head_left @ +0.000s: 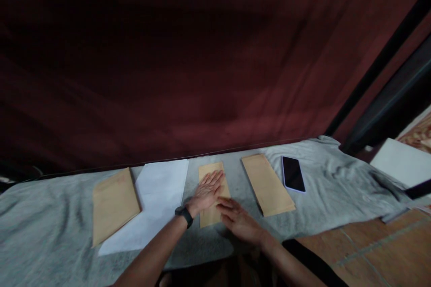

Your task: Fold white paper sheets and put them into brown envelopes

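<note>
A narrow tan paper envelope (209,218) lies flat on the grey cloth in front of me. My left hand (208,190), with a dark watch on its wrist, rests flat across the upper part of that envelope, fingers stretched out. Close by on the right, my right hand (237,219) is at the envelope's right edge, its fingers extended and a little apart. Whether its fingertips press on the paper, I cannot tell. To the right lies a stack of tan envelopes (267,184).
White paper sheets (161,193) lie on the left, partly under a larger tan envelope (114,202). A phone (293,174) with a purple case sits right of the stack. Grey cloth (323,188) covers the surface. A dark red wall (202,76) rises behind; tiled floor (363,242) shows lower right.
</note>
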Motion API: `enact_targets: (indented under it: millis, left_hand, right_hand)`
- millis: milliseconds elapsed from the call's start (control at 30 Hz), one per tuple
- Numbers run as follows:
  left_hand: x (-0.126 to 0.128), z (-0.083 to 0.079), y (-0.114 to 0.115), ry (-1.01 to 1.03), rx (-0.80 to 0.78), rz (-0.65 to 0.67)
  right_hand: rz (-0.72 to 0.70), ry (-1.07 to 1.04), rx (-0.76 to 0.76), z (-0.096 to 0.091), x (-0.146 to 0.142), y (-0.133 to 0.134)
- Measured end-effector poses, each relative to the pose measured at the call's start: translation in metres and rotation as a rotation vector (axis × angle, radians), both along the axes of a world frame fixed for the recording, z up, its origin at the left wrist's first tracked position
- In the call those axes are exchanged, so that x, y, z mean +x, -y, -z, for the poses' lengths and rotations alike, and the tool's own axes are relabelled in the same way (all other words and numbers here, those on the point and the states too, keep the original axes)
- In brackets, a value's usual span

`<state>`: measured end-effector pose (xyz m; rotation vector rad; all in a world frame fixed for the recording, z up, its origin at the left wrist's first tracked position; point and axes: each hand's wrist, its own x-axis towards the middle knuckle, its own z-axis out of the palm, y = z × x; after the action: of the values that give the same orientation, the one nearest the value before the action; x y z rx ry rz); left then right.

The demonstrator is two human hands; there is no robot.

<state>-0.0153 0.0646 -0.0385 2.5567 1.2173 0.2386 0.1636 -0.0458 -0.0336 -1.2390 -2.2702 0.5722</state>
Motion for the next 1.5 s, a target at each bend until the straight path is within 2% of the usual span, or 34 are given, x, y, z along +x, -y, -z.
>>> enact_targets:
  millis: [100, 167, 500, 600, 700, 800, 1000, 1167, 1300, 1500]
  left_hand:
    - [-0.007, 0.000, 0.028, -0.021, -0.007, 0.036]
    - [-0.009, -0.001, 0.047, -0.033, -0.011, 0.042]
    - [-0.020, -0.020, 0.137, -0.068, -0.019, 0.110]
    - [-0.022, -0.023, 0.151, -0.073, -0.032, 0.106]
    - [-0.019, -0.020, 0.158, -0.038, 0.003, 0.075]
    - [-0.014, -0.015, 0.161, 0.003, 0.059, 0.043]
    - [-0.003, -0.014, 0.161, 0.046, 0.093, 0.017]
    - [-0.001, -0.012, 0.162, 0.046, 0.038, -0.008]
    - [-0.001, -0.004, 0.163, 0.055, 0.089, 0.002]
    - [-0.002, 0.004, 0.161, -0.005, 0.131, 0.006]
  right_hand:
    - [0.070, -0.260, -0.176, -0.005, 0.009, -0.013]
    - [0.114, -0.341, -0.230, -0.007, 0.011, -0.016]
    - [0.254, -0.198, -0.140, -0.015, 0.000, -0.011]
    - [0.170, -0.119, -0.048, -0.015, -0.007, -0.006]
    - [-0.006, 0.012, 0.049, -0.008, -0.011, 0.001]
    - [-0.059, 0.146, 0.098, 0.002, -0.011, 0.002]
    - [0.068, 0.265, 0.064, 0.007, -0.003, -0.021]
    - [0.146, 0.304, 0.102, 0.010, -0.005, -0.042]
    - [0.221, 0.352, 0.150, 0.015, -0.015, -0.061]
    - [0.432, 0.430, 0.098, 0.017, -0.044, -0.099]
